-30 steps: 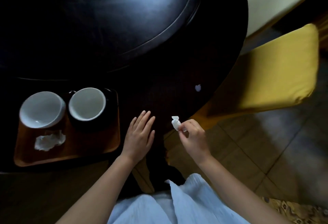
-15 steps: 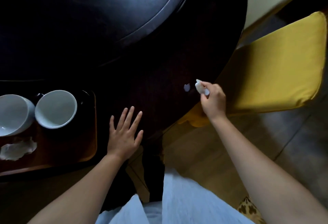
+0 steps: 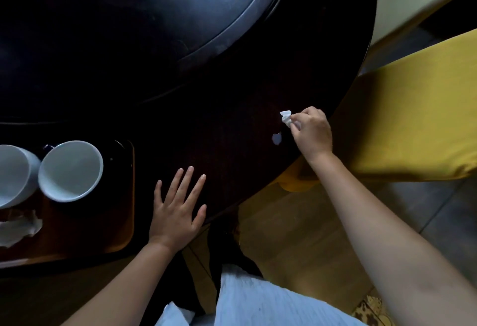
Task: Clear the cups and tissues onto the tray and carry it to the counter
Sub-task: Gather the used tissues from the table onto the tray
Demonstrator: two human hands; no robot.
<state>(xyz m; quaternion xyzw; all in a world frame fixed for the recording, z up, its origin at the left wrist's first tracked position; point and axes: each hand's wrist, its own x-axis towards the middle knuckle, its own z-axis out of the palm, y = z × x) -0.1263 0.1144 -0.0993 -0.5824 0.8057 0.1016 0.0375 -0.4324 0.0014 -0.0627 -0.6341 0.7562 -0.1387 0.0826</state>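
- Head view: the right hand [image 3: 312, 132] pinches a tissue [image 3: 286, 117] over the table [image 3: 232, 88].
- A white bit [image 3: 276, 139] lies just beside it.
- The left hand [image 3: 176, 212] lies flat, fingers spread.
- Two cups [image 3: 71, 170] and a tissue sit on the tray [image 3: 124, 196].

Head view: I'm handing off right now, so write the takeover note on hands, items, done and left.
Left hand: empty, flat on the dark table, beside the tray.
Right hand: pinching a small tissue wad near the table edge.
On the tray: two white cups and a crumpled tissue.
On the table: one small white scrap, just below the held wad.
Left: pick up the scrap, drop both on the tray, carry the tray to the counter.
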